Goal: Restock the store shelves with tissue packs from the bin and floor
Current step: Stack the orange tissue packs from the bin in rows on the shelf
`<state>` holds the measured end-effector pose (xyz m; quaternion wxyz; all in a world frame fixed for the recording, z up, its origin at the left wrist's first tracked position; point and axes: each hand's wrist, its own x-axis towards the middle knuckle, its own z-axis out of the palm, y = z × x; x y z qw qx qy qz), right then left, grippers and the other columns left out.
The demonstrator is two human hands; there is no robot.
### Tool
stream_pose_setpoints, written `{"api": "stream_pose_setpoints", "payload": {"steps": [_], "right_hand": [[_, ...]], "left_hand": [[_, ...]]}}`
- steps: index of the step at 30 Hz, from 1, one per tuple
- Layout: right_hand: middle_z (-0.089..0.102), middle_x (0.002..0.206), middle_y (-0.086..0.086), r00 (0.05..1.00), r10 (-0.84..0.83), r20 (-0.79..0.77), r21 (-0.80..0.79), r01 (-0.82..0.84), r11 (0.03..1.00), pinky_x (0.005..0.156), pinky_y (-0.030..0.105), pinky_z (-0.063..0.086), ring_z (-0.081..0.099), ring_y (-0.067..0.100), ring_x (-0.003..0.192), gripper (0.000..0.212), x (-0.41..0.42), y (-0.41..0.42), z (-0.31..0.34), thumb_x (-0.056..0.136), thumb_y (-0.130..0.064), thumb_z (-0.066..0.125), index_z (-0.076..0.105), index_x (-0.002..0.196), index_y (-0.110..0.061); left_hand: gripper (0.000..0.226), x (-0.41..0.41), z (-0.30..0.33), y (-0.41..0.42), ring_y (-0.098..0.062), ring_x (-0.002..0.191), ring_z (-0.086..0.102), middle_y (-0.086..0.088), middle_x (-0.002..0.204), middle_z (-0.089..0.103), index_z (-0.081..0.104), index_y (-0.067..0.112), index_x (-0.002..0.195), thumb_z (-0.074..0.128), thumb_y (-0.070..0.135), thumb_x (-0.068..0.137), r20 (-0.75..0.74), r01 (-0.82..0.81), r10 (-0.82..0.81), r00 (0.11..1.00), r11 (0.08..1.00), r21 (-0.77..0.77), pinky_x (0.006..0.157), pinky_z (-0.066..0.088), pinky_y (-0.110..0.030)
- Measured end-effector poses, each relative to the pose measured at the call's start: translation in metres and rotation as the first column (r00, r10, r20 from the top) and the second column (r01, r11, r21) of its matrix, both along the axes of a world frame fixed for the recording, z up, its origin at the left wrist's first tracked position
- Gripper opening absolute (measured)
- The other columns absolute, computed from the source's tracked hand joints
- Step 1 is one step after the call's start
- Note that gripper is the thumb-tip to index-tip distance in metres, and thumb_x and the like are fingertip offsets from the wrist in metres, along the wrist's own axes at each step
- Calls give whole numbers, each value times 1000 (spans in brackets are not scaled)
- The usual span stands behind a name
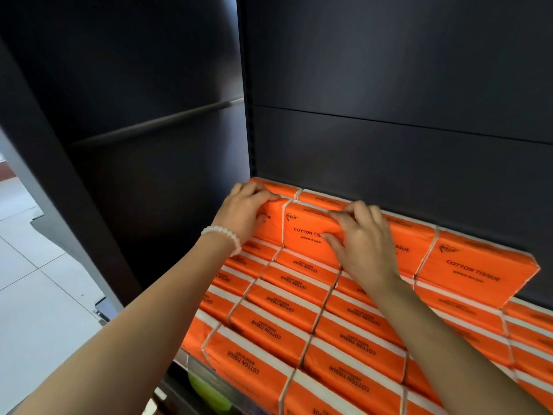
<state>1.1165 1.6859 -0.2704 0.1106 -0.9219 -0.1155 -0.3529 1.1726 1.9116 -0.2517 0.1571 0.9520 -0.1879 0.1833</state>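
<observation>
Several orange tissue packs printed "COTTON TISSUE" fill the shelf in rows, lying flat (278, 307). A second layer stands upright against the dark back panel. My left hand (245, 214), with a white bead bracelet on the wrist, grips the left end of one upright orange pack (302, 232). My right hand (363, 238) clasps the same pack's right end, fingers curled over its top edge. Another upright pack (475, 268) stands further right.
The dark back panel (389, 130) and a dark upright post (247, 115) frame the shelf. An empty dark shelf bay lies to the left. Light tiled floor (36, 295) shows at lower left. Something green (206, 390) sits on the shelf below.
</observation>
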Motion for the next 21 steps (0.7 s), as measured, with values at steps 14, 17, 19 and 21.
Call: {"api": "stream_pose_setpoints", "payload": {"steps": [14, 17, 19, 21], "right_hand": [[54, 120, 8, 970, 73, -232, -29, -82, 996, 96, 38, 41, 51, 29, 114, 45, -59, 24, 48, 89, -35, 57, 53, 128, -14], [56, 119, 8, 958, 123, -257, -52, -141, 989, 94, 38, 42, 52, 30, 113, 43, -98, 44, 48, 90, -36, 56, 55, 126, -13], [58, 114, 9, 955, 167, -245, -61, -187, 981, 91, 39, 45, 54, 31, 109, 41, -127, 59, 43, 89, -36, 57, 58, 122, -13], [60, 109, 9, 951, 202, -233, -74, -224, 972, 87, 40, 47, 57, 32, 104, 38, -153, 72, 34, 88, -36, 58, 62, 117, -13]], "left_hand": [[52, -100, 23, 0, -25, 129, 36, -3, 144, 36, 33, 25, 142, 45, 40, 93, 51, -198, 192, 980, 939, 279, 96, 37, -41], [48, -155, 11, 10, -25, 122, 43, -3, 138, 43, 42, 27, 136, 45, 45, 92, 71, -200, 187, 980, 934, 297, 87, 42, -40], [44, -192, 2, 24, -27, 112, 52, -5, 127, 53, 52, 25, 128, 50, 45, 88, 100, -228, 207, 973, 931, 287, 77, 46, -40], [40, -229, -6, 38, -28, 98, 60, -5, 112, 62, 61, 23, 116, 53, 43, 83, 134, -265, 236, 962, 926, 269, 65, 49, -38]]}}
